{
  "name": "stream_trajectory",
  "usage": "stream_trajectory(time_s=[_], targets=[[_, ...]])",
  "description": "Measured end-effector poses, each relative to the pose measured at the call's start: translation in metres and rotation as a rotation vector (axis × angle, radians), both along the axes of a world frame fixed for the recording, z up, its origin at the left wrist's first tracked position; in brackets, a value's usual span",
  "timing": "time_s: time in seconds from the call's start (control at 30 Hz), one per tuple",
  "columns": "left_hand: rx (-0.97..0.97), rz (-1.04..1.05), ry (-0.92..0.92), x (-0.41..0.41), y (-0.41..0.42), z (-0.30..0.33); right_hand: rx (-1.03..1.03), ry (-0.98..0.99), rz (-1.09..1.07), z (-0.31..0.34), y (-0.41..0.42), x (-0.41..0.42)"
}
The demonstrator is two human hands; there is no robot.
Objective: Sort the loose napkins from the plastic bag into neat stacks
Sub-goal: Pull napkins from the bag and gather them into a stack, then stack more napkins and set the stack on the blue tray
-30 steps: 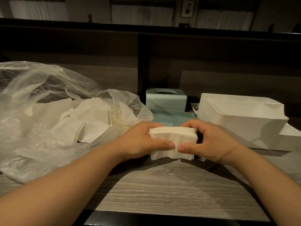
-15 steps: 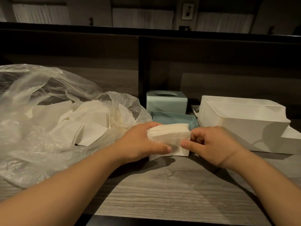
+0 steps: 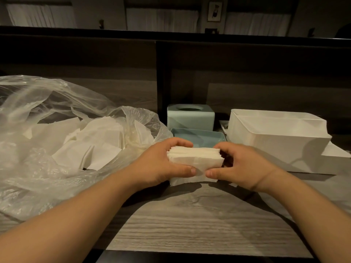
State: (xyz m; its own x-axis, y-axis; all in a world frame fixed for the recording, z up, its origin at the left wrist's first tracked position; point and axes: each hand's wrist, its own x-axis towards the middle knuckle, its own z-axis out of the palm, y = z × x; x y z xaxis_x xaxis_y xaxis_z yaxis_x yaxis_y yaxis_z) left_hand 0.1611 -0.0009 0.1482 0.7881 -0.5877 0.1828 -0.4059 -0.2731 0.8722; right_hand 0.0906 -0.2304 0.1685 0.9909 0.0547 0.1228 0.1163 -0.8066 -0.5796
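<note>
A stack of white napkins stands on edge on the wood-grain table, held between both hands. My left hand grips its left end, thumb across the front and fingers curled over the back. My right hand grips the right end the same way. To the left lies a clear plastic bag, open and crumpled, with several loose napkins inside it.
Behind the hands sit a pale blue tray and a pale blue tissue box. A white plastic bin stands at the right. A dark wooden partition rises along the table's far edge.
My right hand closed back onto the right end of the stack, thumb now meeting my left thumb at the front. The stack looks squarer and more level than half a second ago.
</note>
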Motion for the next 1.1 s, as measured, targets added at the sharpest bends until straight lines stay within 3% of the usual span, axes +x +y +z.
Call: stream_trajectory(time_s=[0.17, 0.87, 1.1], targets=[[-0.061, -0.003, 0.080, 0.0003, -0.0012, 0.0003, 0.243, -0.052, -0.088, 0.0004, -0.0018, 0.0014], [-0.034, -0.003, 0.064, 0.0005, -0.0013, 0.0007, 0.163, -0.038, -0.016, -0.0033, -0.0016, 0.0041], [0.010, -0.094, 0.040, -0.0014, 0.0009, 0.0039, 0.100, 0.006, 0.084, -0.0009, -0.0024, 0.0015]])
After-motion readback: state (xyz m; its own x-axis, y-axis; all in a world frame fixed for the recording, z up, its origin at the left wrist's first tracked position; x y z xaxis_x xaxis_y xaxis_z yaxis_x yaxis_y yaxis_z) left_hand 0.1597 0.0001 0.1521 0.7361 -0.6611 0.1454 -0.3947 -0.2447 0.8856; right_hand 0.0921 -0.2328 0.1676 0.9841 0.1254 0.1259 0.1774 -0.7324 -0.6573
